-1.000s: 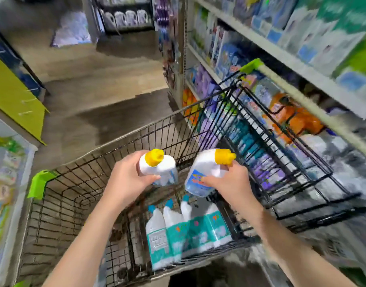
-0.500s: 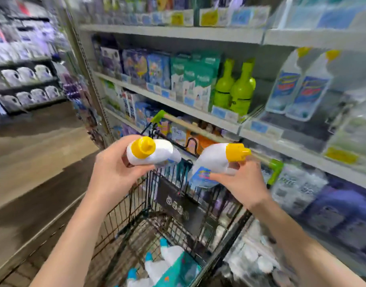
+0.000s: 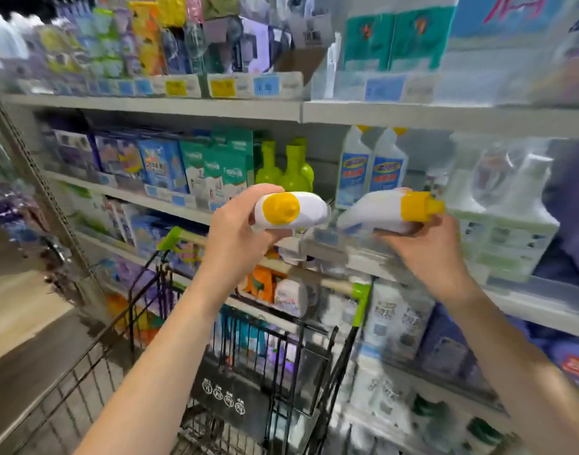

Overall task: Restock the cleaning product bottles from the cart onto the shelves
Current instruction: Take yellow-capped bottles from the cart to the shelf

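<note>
Head view: left hand (image 3: 235, 233), right hand (image 3: 427, 247) grip bottles (image 3: 309, 210) above cart (image 3: 229, 385).

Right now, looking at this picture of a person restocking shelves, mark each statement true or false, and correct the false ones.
1. The left hand holds a yellow-capped bottle. True.
2. The right hand is empty. False: its fingers hold a second yellow-capped bottle.
3. Two blue-labelled bottles stand upright behind the hands. True.
4. The green bottles stand right of the blue-labelled ones. False: they stand to their left.
</note>
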